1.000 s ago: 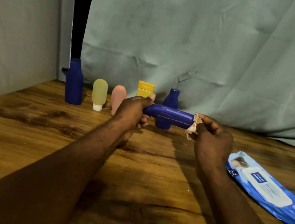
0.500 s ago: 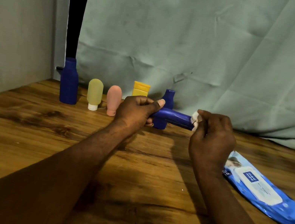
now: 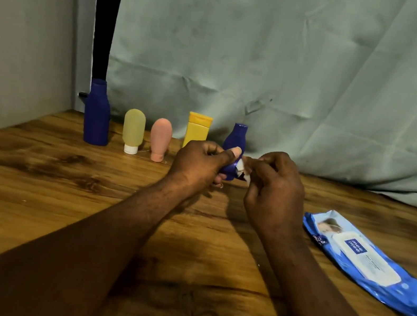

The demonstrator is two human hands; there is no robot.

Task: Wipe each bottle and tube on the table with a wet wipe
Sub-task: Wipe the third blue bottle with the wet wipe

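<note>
Since a second ago the right hand [image 3: 274, 189] has slid its crumpled white wet wipe [image 3: 242, 168] along the smooth dark-blue plastic tube [image 3: 230, 167] up against the left hand [image 3: 200, 166]; both are clamped, wipe pinched, tube fisted between them. It looks light and slick: grip its middle.

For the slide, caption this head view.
Left hand grips a blue bottle while right hand rubs it with a wet wipe.
</note>
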